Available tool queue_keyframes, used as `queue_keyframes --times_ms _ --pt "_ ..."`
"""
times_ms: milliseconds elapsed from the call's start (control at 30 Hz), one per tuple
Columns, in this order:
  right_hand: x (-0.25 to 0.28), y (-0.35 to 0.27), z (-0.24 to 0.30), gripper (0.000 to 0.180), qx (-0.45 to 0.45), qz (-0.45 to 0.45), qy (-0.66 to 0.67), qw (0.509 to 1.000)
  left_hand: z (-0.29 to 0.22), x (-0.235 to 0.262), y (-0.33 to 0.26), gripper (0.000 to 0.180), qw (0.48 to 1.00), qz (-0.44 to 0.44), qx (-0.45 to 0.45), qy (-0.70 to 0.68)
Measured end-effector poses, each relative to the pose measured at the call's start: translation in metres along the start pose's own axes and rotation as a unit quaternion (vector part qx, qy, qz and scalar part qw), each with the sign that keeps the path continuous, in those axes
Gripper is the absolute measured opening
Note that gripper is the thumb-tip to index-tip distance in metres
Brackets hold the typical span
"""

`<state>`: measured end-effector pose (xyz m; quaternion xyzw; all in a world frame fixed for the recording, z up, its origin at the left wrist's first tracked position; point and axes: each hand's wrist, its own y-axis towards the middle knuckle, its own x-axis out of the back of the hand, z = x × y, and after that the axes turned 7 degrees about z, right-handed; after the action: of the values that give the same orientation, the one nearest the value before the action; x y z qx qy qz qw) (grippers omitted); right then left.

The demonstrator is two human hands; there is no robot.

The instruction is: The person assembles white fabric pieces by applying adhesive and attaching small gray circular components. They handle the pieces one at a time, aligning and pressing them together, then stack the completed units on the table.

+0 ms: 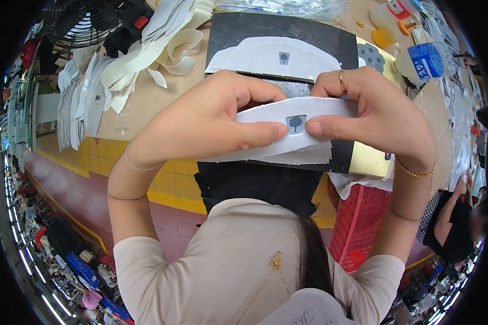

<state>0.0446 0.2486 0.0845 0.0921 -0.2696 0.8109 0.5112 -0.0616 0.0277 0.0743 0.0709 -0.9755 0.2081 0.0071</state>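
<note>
On the work table (146, 108), over a black mat (276, 32), the left hand (200, 122) and right hand (371, 111) both pinch closed on a white cut piece (309, 108), thumbs beside its small window, probably to align it on the near stack.

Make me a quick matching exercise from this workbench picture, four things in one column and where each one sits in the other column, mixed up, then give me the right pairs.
Things:
1. white cut piece with a grey patch in its window
2. black fan
3. clear plastic bottle with a blue label
4. red plastic crate

Places:
A. below the table edge, on the right
B. pinched between the left hand and the right hand
C. far left corner of the table
D. lying on its side at the table's right end

Pairs: 1-B, 2-C, 3-D, 4-A
</note>
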Motion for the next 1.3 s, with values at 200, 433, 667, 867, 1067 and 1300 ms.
queue_keyframes --times_ms 200,433,667,867,1067,1300 --pt "-0.004 0.0 0.002 0.029 -0.028 0.009 0.017 0.999 -0.008 -0.001 -0.001 0.026 1.0 0.014 0.012 0.011" --pt "-0.015 -0.001 -0.001 0.025 -0.015 0.012 0.015 1.0 0.004 -0.001 0.0 0.022 0.999 0.043 0.027 -0.01" --pt "-0.06 -0.017 -0.032 0.032 -0.006 -0.067 -0.048 0.997 0.049 0.003 0.0 0.03 0.987 0.023 0.004 0.158" --pt "-0.056 0.005 -0.052 0.043 0.0 -0.288 -0.26 0.921 0.083 0.026 0.042 0.037 0.881 -0.267 -0.093 0.379" --pt "-0.044 0.045 -0.107 0.046 -0.031 -0.356 -0.312 0.88 0.097 0.04 0.084 0.045 0.808 -0.319 -0.116 0.481" --pt "-0.047 0.042 -0.098 0.022 -0.019 -0.392 -0.279 0.877 0.085 0.034 0.074 0.031 0.845 -0.32 -0.137 0.407"
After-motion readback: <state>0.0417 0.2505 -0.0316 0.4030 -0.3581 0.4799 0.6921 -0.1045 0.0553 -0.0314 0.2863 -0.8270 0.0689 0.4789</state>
